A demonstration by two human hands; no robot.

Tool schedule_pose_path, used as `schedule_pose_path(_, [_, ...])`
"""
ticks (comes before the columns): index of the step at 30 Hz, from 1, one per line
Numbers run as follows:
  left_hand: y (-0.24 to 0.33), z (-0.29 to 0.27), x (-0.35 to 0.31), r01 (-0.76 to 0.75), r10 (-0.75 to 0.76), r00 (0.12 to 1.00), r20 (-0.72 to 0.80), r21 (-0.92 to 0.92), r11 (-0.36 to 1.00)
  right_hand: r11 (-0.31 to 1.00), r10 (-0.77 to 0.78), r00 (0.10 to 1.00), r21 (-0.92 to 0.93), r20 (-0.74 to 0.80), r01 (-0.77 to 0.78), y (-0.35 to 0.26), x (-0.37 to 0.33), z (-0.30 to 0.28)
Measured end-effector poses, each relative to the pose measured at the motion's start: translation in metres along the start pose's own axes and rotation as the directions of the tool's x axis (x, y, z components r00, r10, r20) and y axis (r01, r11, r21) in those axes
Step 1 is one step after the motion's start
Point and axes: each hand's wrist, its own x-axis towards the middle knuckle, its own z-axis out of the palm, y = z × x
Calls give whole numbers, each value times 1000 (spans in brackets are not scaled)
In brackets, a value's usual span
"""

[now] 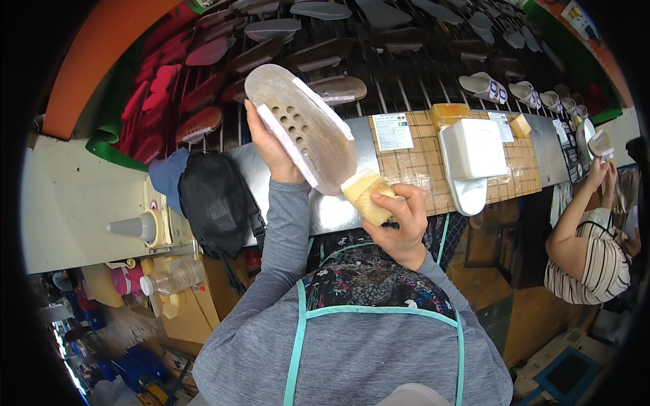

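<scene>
My left hand [269,150] holds up a brown, worn-looking slipper sole [323,132], its fingers wrapped round the left edge. Round holes dot the sole's middle, and pale strips run along both its sides. In my right hand [404,229] is a yellow sponge [360,189], pinched between thumb and fingers. The sponge is right by the lower end of the sole; whether the two touch I cannot tell. Below them lies a shiny metal work surface [336,211].
A white tub [476,149] and a yellow sponge block [449,114] stand on a brown taped board [421,169]. Beyond, a barred rack [386,95] carries rows of soles and white slippers [483,86]. A black bag [215,196] lies left. Another person [588,260] works at right.
</scene>
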Motion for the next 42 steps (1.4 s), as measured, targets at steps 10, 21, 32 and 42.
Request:
schedule_pose_path(10, [-58,53,-47,114,-131,990,60,228,967,992,-46,990,-125,-129,30,27,77,-24])
schedule_pose_path(21, [-47,20,5,30,-18,999,-47,260,965,973,199,977,132,-79,-188,15,-11,-30])
schedule_pose_path(32, [-48,7,44,370,-364,922,-131,25,929,280,671,691,771,269,-572,49,-37,-40])
schedule_pose_path(42, [-198,16,138,246,-271,954,126,184,952,-308,576,661,876,481,-370,103,-65,-28])
